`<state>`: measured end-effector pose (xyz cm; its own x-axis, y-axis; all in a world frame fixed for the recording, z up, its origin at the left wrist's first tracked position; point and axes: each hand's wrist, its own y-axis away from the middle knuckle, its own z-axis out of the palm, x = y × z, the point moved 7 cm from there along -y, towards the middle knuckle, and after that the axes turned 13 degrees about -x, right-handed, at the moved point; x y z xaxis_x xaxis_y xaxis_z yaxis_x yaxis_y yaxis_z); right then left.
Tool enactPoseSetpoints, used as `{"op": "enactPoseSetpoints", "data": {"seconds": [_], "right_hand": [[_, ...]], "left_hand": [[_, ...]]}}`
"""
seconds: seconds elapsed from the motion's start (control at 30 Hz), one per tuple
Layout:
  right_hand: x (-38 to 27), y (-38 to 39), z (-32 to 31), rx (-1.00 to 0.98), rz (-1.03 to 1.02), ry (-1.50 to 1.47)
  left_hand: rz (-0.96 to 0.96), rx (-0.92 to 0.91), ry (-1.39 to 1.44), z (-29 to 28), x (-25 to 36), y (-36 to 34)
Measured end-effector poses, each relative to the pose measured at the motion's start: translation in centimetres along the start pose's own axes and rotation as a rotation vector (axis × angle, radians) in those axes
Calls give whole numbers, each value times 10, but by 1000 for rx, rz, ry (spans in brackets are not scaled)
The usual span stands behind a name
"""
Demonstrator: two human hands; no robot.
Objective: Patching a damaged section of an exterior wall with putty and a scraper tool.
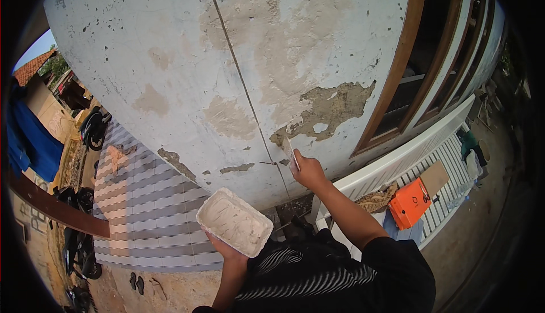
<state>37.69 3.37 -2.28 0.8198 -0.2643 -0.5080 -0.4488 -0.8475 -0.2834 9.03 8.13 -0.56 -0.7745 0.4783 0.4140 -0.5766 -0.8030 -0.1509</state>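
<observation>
My left hand (pixel 228 251) grips a shallow rectangular tub (pixel 264 236) from below, tilted in front of my body. Pale beige paste (pixel 231 217) coats its inside. With my right hand (pixel 309 172) I hold a putty knife (pixel 289 147), its blade at the lower left end of a bare grey-brown patch (pixel 345 108) where paint has come off the wall (pixel 176 69). Smoothed beige patches (pixel 230 118) spread above and left of the blade. A thin dark groove (pixel 235 57) runs down the wall just left of it.
To the right stands a white slatted bench (pixel 445 160) bearing an orange box (pixel 410 204), a cardboard piece (pixel 434 178) and cloth. Above it are brown-framed windows (pixel 392 63). Striped tiles (pixel 153 211) lie left, with sandals (pixel 137 283) and motorcycles (pixel 85 256) beyond.
</observation>
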Motion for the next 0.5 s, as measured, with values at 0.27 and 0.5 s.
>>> {"op": "enactPoseSetpoints", "data": {"seconds": [0.27,0.5], "right_hand": [[-7,-10,-3,21,-109,-39],[4,-6,-4,16,-21,-70]], "left_hand": [[8,-16,-54,0,0,-1],[-14,-52,13,-6,-3,0]]}}
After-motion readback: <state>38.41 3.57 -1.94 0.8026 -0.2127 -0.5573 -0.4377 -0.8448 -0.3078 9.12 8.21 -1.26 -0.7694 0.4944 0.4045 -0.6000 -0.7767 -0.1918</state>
